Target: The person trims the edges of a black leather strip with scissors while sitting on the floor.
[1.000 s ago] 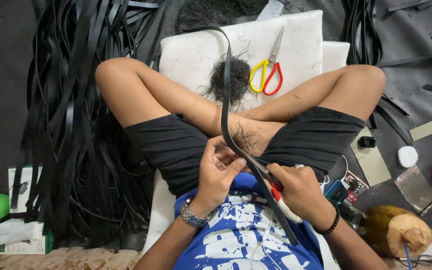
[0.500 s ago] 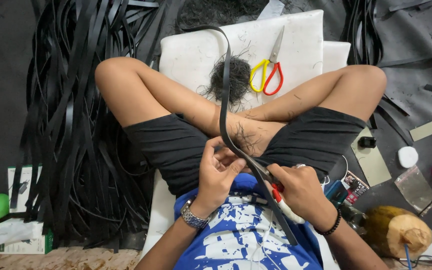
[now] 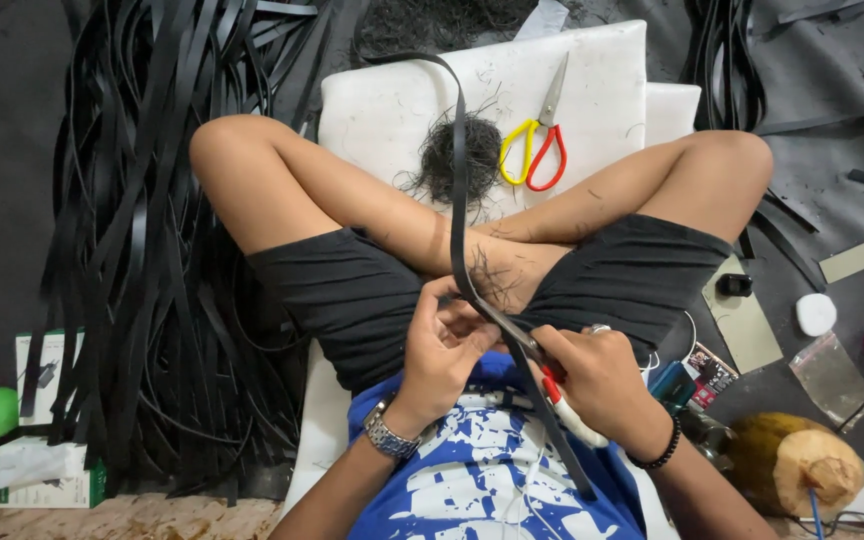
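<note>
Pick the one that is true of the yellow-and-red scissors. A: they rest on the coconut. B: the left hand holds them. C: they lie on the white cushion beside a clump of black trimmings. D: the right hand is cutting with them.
C: the yellow-and-red scissors lie untouched on the white cushion, next to the black trimmings, far from both hands.

A person sits cross-legged on a white foam cushion [image 3: 382, 110], the left hand [image 3: 442, 350] pinching a long black strip [image 3: 459, 200] that rises over the crossed shins and curls across the cushion, while the right hand [image 3: 602, 380] grips a red-and-white handled cutter [image 3: 562, 400] whose blade meets the strip just beside the left fingers. On the cushion beyond the legs lie a tuft of black shavings [image 3: 457, 160] and, just to its right, closed scissors with yellow and red handles [image 3: 537, 140]. A heap of black strips [image 3: 152, 230] covers the floor to the left, and a husked coconut [image 3: 792, 460] sits at lower right.
</note>
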